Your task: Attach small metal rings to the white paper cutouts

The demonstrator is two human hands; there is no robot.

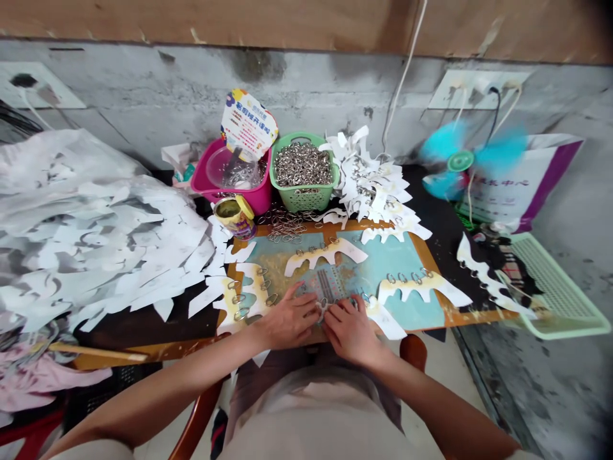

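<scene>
My left hand (292,317) and my right hand (350,329) meet at the front of the work board, fingers bent and pressed together. Between their fingertips is the scalloped edge of a white cut-out piece (390,321), which runs out under my right hand toward the right. Metal rings show by my right fingers; my hands partly hide them. Around them lie more white cut-outs with yellowish edges and wire rings: one behind (325,254), one to the right (424,287) and a couple to the left (256,287).
A green basket (301,198) full of metal rings stands behind, beside a pink basket (261,198) and an open tin (237,220). Loose rings (285,227) lie before them. White cut-outs pile up left (119,236) and back right (371,185). A blue fan (460,161) spins at right.
</scene>
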